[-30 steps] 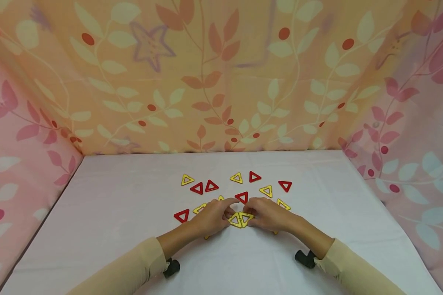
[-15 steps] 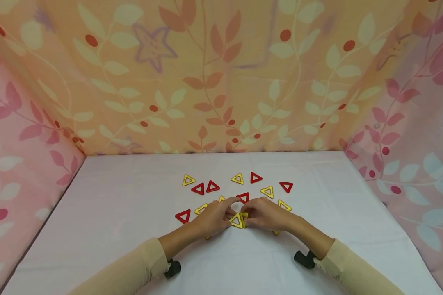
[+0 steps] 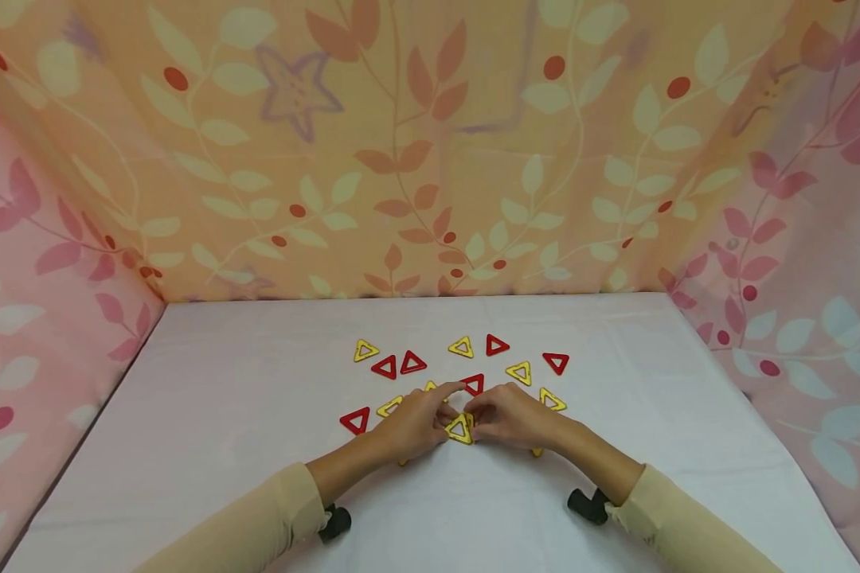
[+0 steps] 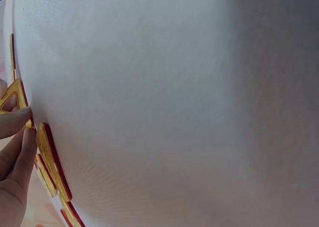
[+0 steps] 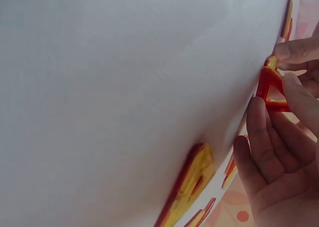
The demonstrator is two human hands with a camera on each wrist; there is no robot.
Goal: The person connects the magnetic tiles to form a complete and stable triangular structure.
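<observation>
Meeting just short of the scattered triangles, the left hand [image 3: 419, 422] and right hand [image 3: 512, 418] face each other in the head view, roughly midway between the tabletop's [image 3: 258, 382] side edges. They are near but apart, with a hollow yellow front tile [image 3: 466, 430] bridging the gap. It has no clear long axis: one corner points toward the far edge, another toward the left hand. Behind its right side shows a sliver of a second tile [image 3: 471, 419], set at an angle to it and closer to the right fingertips. So the left hand seems to own the front piece and the right hand the one behind. A red tile [image 3: 481, 383] lies just beyond the gap, toward the far edge.

In the left wrist view, the left hand's fingertips are clamped on one corner of the yellow tile, which stands tilted up. Whether it touches the tabletop I cannot tell. A loose tile [image 4: 54, 159] lies just beside that hand.

In the right wrist view, the right hand's thumb and fingers pinch a piece with a red face toward the camera, probably the second tile. A yellow corner adjoins it at the end where the left hand's fingers sit, so the two pieces appear to meet along a side. Another loose tile [image 5: 185, 197] lies apart from the right hand.
</observation>
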